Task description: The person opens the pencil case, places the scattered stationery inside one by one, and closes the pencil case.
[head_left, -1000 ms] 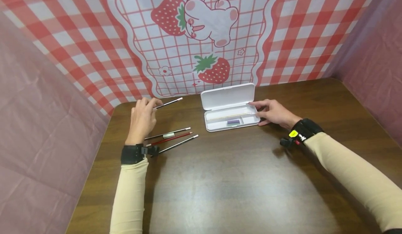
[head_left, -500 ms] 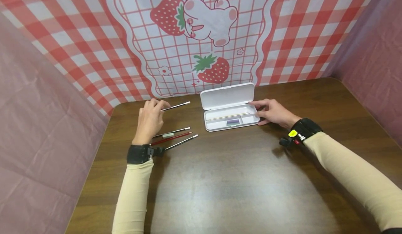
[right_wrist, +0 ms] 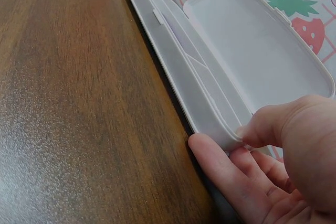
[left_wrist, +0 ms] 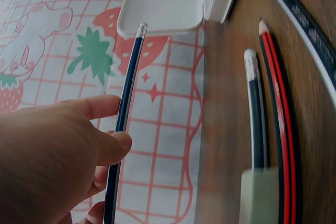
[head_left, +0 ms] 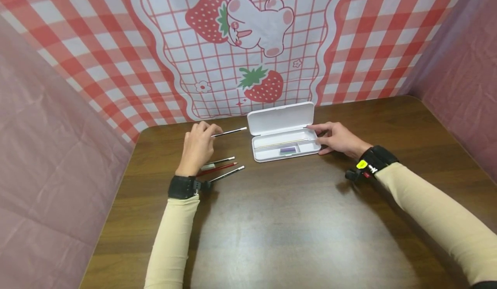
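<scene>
My left hand (head_left: 199, 146) pinches a dark blue pencil (left_wrist: 128, 87) between thumb and fingers. The pencil is raised above the table, its white eraser end (left_wrist: 142, 29) pointing right, close to the left edge of a white pencil case (head_left: 281, 120). That case stands with its lid up at the back of the table. Inside lie a thin pencil (head_left: 279, 144) along the rear compartment and a purple-and-white block (head_left: 288, 151) in a front one. My right hand (head_left: 339, 140) holds the case's right end, thumb at the rim and fingers against the outer wall (right_wrist: 218, 135).
Below my left hand lie a red-and-black pencil (left_wrist: 281, 119), a dark pencil with a white end (left_wrist: 255, 108), a black-and-white pencil (head_left: 229, 174) and a pale green eraser (left_wrist: 260, 198). A strawberry-print cloth (head_left: 217, 99) hangs behind the table (head_left: 272, 220).
My left hand has moved right with the dark blue pencil, bringing its eraser end close to the case. My right hand has stayed at the case's right end.
</scene>
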Demonstrator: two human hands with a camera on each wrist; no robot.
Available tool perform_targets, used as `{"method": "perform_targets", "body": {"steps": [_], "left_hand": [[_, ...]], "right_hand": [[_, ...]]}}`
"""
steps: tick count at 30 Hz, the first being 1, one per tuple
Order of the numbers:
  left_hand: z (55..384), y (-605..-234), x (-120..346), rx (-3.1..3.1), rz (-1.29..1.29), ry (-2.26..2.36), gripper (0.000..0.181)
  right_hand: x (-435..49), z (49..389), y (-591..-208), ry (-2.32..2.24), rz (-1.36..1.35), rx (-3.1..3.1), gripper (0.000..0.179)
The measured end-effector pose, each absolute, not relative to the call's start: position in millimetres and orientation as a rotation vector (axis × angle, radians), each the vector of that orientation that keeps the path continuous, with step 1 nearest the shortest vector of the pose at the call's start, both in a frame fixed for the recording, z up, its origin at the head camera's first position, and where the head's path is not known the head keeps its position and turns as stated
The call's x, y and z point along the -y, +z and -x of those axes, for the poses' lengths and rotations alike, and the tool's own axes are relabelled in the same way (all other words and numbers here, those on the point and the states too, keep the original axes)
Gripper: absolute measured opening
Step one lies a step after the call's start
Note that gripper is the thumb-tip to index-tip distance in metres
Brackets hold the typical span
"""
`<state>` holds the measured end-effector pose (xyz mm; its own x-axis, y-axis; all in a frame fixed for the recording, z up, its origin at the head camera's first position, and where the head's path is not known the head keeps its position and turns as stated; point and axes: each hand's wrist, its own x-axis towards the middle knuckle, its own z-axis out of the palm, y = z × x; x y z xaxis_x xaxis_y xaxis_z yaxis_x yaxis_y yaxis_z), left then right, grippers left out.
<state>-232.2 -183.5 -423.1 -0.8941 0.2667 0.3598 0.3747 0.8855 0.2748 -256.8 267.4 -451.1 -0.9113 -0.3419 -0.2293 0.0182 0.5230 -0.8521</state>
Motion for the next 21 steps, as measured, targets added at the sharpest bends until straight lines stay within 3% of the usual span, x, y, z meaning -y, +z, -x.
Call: {"method": "perform_targets", "body": {"steps": [21], "left_hand": [[243, -426, 126, 2.772, 0.592, -0.468, 0.031]], "right_hand": [[-267, 256, -451, -1.356, 0.273, -2.392, 0.06]]}}
